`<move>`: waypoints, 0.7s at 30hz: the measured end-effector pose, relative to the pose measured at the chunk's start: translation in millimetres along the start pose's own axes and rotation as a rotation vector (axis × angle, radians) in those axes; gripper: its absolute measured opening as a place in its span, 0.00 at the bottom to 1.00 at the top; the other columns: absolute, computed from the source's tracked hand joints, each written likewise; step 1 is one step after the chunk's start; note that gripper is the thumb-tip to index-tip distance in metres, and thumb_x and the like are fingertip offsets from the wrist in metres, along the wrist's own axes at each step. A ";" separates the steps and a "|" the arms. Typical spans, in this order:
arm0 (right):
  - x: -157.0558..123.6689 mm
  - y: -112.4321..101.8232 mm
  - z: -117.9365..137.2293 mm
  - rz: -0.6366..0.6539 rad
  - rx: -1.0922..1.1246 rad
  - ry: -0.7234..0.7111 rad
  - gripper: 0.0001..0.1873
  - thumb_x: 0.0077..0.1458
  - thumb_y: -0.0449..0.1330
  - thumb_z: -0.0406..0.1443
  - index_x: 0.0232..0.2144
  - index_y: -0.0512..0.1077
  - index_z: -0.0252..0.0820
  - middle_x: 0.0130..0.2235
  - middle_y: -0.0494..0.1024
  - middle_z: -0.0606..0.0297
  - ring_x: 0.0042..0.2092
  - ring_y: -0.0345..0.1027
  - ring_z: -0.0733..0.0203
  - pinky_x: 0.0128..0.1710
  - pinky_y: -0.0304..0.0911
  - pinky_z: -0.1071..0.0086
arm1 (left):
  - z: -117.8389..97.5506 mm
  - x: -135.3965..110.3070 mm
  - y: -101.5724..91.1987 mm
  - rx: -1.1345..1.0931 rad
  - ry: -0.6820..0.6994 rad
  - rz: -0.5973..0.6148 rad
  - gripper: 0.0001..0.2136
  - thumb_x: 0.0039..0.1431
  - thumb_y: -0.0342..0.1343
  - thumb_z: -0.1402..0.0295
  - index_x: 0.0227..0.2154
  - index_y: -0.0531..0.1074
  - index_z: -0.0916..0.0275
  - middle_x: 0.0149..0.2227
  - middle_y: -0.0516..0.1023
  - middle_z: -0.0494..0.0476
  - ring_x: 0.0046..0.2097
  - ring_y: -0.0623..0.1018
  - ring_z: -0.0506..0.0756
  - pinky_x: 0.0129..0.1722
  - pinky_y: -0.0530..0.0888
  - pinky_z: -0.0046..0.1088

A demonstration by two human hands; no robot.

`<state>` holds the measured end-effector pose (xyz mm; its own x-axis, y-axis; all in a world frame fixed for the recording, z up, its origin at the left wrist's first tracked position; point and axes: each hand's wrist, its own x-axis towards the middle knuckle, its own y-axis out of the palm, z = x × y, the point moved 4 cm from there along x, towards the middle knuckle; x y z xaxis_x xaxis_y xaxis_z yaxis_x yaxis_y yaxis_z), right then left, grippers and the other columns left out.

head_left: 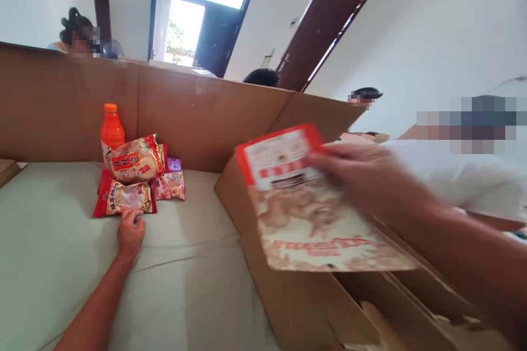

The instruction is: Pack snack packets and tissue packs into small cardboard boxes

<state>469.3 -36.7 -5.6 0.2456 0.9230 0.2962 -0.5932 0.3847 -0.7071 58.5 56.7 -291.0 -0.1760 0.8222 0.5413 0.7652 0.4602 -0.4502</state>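
Note:
My right hand (pixel 358 175), blurred by motion, grips the top corner of a large flat food pouch (pixel 304 225) with a red edge and printed pictures of food. The pouch hangs tilted above an open cardboard box (pixel 284 279). My left hand (pixel 130 233) has its fingers curled at the lower edge of a red and white snack packet (pixel 129 196) lying on the pale cloth. Just behind that packet leans a rice cracker bag (pixel 138 159). A pink snack packet (pixel 169 185) lies beside them, and an orange-capped drink bottle (pixel 112 129) stands at the back.
A low cardboard wall (pixel 185 115) runs along the back of the cloth-covered surface (pixel 185 274). The box at the right has inner dividers. Other people are behind the wall and at the right, one in a white top (pixel 461 175). Farther back is an open door (pixel 161 16).

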 end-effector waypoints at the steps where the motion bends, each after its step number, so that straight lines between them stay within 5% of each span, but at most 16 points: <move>1: 3.7 37.9 17.3 0.168 0.064 -0.061 0.20 0.53 0.55 0.48 0.37 0.76 0.39 0.32 0.79 0.57 0.28 0.69 0.58 0.26 0.63 0.66 | 0.7 -1.5 1.2 -0.017 -0.009 -0.006 0.11 0.67 0.57 0.60 0.42 0.74 0.64 0.43 0.78 0.57 0.43 0.78 0.55 0.45 0.78 0.39; 6: 18.9 191.8 66.6 0.630 0.064 -0.325 0.11 0.46 0.61 0.39 0.17 0.73 0.39 0.18 0.67 0.71 0.23 0.58 0.67 0.24 0.53 0.72 | 6.1 -3.6 1.2 -0.095 -0.080 -0.060 0.11 0.67 0.57 0.60 0.42 0.74 0.64 0.43 0.78 0.57 0.43 0.78 0.55 0.44 0.77 0.38; 9: 34.7 240.3 90.3 0.684 0.093 -0.411 0.06 0.43 0.62 0.31 0.18 0.75 0.39 0.19 0.70 0.74 0.25 0.62 0.67 0.28 0.56 0.74 | 12.6 -1.5 -4.3 -0.144 -0.166 -0.130 0.11 0.67 0.55 0.60 0.43 0.74 0.64 0.41 0.78 0.57 0.41 0.78 0.55 0.44 0.77 0.38; 11: 49.7 248.1 103.4 0.606 0.119 -0.427 0.07 0.45 0.60 0.28 0.23 0.78 0.40 0.24 0.76 0.72 0.30 0.67 0.66 0.34 0.60 0.74 | 16.1 0.5 -8.4 -0.182 -0.236 -0.178 0.13 0.65 0.52 0.60 0.45 0.73 0.63 0.41 0.79 0.59 0.41 0.79 0.56 0.45 0.77 0.38; 15: 71.0 202.5 101.3 0.361 0.146 -0.402 0.12 0.52 0.57 0.28 0.33 0.81 0.41 0.35 0.82 0.67 0.39 0.74 0.64 0.43 0.64 0.72 | 15.9 7.2 -12.4 -0.245 -0.347 -0.223 0.19 0.58 0.50 0.58 0.45 0.74 0.64 0.42 0.80 0.62 0.43 0.79 0.60 0.48 0.76 0.42; 18: 63.9 128.3 66.6 0.168 0.136 -0.353 0.11 0.55 0.59 0.33 0.37 0.81 0.42 0.38 0.83 0.66 0.41 0.75 0.63 0.44 0.67 0.71 | 11.0 12.9 -13.9 -0.263 -0.377 -0.218 0.19 0.52 0.52 0.58 0.43 0.76 0.63 0.40 0.80 0.60 0.41 0.79 0.61 0.48 0.75 0.43; 21: 45.2 45.7 4.0 -0.044 0.095 -0.222 0.10 0.56 0.59 0.36 0.36 0.80 0.41 0.38 0.83 0.64 0.41 0.75 0.62 0.45 0.68 0.69 | 5.7 17.4 -16.7 -0.265 -0.376 -0.220 0.18 0.48 0.54 0.59 0.41 0.77 0.61 0.36 0.80 0.57 0.37 0.78 0.60 0.43 0.76 0.42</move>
<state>450.2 22.6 -22.0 0.1049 0.8783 0.4665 -0.6579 0.4131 -0.6297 39.1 65.3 -278.1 -0.5237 0.8018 0.2878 0.8075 0.5749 -0.1320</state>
